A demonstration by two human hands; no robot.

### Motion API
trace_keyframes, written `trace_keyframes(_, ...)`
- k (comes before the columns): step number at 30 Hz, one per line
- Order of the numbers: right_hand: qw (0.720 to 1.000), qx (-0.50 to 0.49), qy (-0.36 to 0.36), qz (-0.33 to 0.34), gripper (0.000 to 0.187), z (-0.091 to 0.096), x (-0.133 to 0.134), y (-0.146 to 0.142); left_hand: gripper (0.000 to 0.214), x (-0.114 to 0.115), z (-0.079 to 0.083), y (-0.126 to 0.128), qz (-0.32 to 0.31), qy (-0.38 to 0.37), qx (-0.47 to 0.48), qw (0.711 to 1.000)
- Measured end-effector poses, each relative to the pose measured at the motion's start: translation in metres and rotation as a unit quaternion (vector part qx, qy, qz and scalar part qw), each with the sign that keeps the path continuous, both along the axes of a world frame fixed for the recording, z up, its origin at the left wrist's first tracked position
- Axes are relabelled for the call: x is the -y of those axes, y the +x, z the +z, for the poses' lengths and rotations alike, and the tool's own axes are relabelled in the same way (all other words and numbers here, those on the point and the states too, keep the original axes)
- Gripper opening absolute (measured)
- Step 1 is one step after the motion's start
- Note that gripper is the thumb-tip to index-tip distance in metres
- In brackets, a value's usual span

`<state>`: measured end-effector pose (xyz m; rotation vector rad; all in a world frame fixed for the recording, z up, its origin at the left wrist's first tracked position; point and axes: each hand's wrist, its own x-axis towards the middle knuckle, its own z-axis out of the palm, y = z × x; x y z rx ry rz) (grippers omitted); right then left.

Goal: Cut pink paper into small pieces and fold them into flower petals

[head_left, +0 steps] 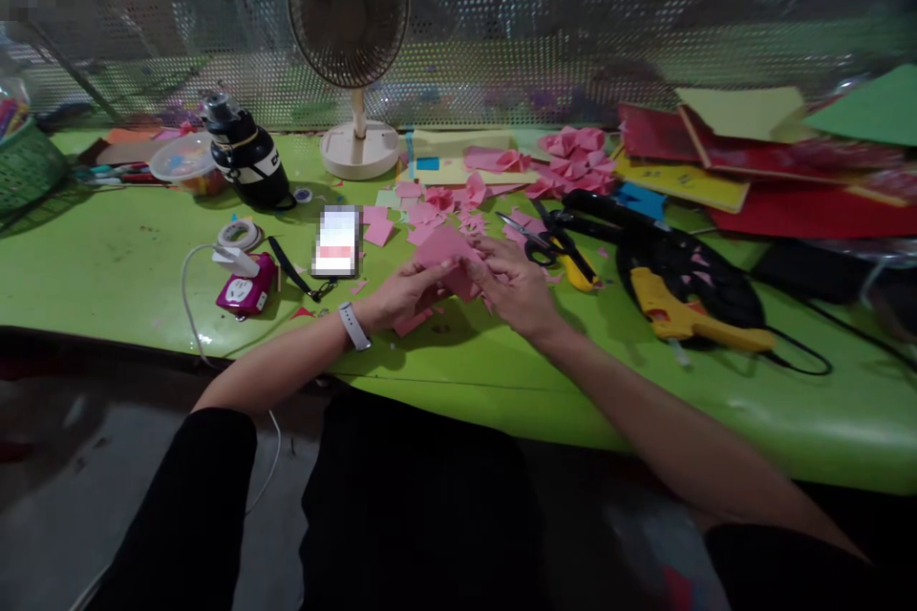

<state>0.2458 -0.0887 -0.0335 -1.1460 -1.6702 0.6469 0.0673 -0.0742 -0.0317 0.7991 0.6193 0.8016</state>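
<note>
To the right of the phone (336,241), we see a pink paper sheet (444,250) held between two hands over the green table (143,248). The left hand (412,291), to the right of the phone and nearer to us, is partly curled and pinches the sheet between thumb and fingers. The right hand (512,282), farther right of the phone, is likewise curled, its thumb pressed on the sheet; we cannot tell how its hidden fingertips lie. Small pink squares (377,227) lie just beside the phone, on its right; folded pink pieces (577,158) are heaped well to its right and farther back. We find the scissors (544,246) right of the phone, the yellow glue gun (698,317) far right, the tape roll (239,236) left, and the fan (349,10) behind.
</note>
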Motion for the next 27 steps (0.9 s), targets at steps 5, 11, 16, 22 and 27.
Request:
trace_keyframes(5,1.0,0.008,0.018,0.009,0.049,0.003,0.003,-0.002,0.022,-0.001,-0.002,0.002,0.013,0.011,0.01,1.0)
trace_keyframes(11,1.0,0.016,0.004,0.01,0.047,0.005,0.005,-0.003,0.017,0.0,0.0,0.004,0.016,0.006,0.043,0.999)
trace_keyframes(16,1.0,0.004,-0.018,0.01,0.048,0.003,0.004,-0.003,0.018,-0.002,-0.005,0.005,0.017,-0.008,0.044,0.999)
trace_keyframes(22,0.996,-0.081,-0.037,-0.015,0.034,0.002,0.002,-0.002,0.02,-0.007,-0.007,0.005,0.046,-0.004,0.044,0.998)
trace_keyframes(27,0.967,-0.187,-0.172,0.03,0.052,0.0,-0.001,0.002,0.012,-0.012,-0.006,0.004,0.092,-0.01,0.048,0.995)
